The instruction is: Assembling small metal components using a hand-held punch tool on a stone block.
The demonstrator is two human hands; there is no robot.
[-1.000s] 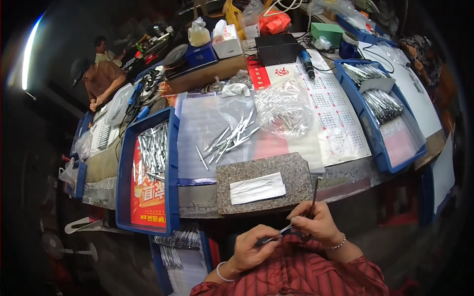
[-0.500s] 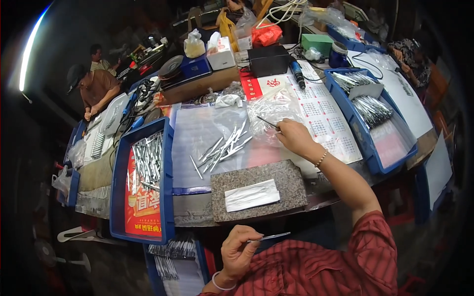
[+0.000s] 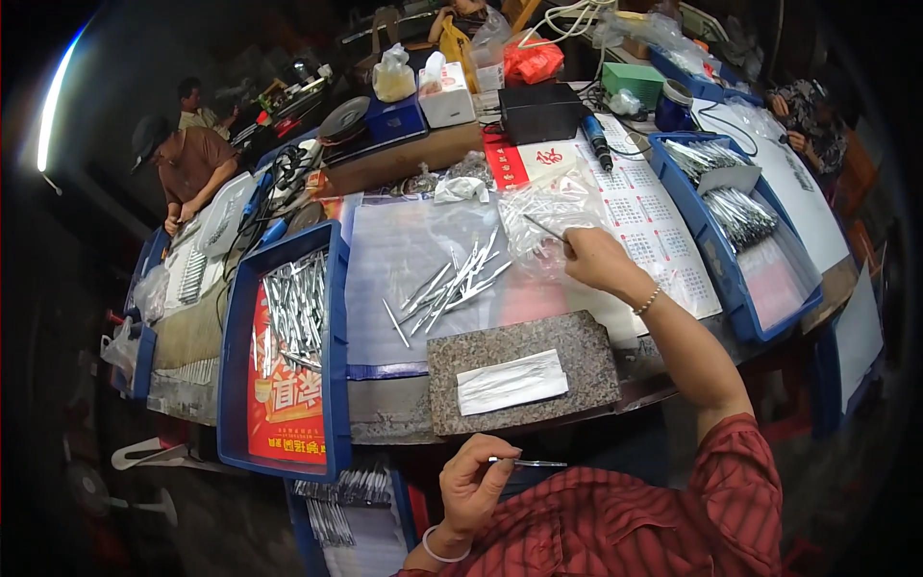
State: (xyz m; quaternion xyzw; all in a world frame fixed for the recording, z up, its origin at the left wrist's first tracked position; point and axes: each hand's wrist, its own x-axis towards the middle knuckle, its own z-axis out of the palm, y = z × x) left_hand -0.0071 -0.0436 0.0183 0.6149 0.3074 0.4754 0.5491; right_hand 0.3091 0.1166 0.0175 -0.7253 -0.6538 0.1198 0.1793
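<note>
Close to my body, my left hand (image 3: pixel 473 492) pinches a slim silver metal piece (image 3: pixel 536 464) between thumb and fingertips, below the near edge of the stone block (image 3: pixel 591 385). My right hand (image 3: pixel 601 262) grips a thin dark rod (image 3: pixel 544 227), its tip over a crumpled clear plastic bag (image 3: pixel 538 197). A folded white cloth or paper (image 3: pixel 512 381) lies on the block. To the left of the bag, several slim silver metal pieces (image 3: pixel 452 288) are scattered on a clear plastic sheet (image 3: pixel 380 250).
A blue bin (image 3: pixel 341 385) at left holds a heap of silver pieces; another blue bin (image 3: pixel 707 260) at right has bundled ones. A rotary hand tool (image 3: pixel 598 144) and a black box (image 3: pixel 541 113) lie at the back. A person (image 3: pixel 192 168) works at far left, another (image 3: pixel 808 125) at far right.
The whole view has shifted a little. The silver piece in my left hand has turned to lie nearly level. My right hand still holds the rod over the bag.
</note>
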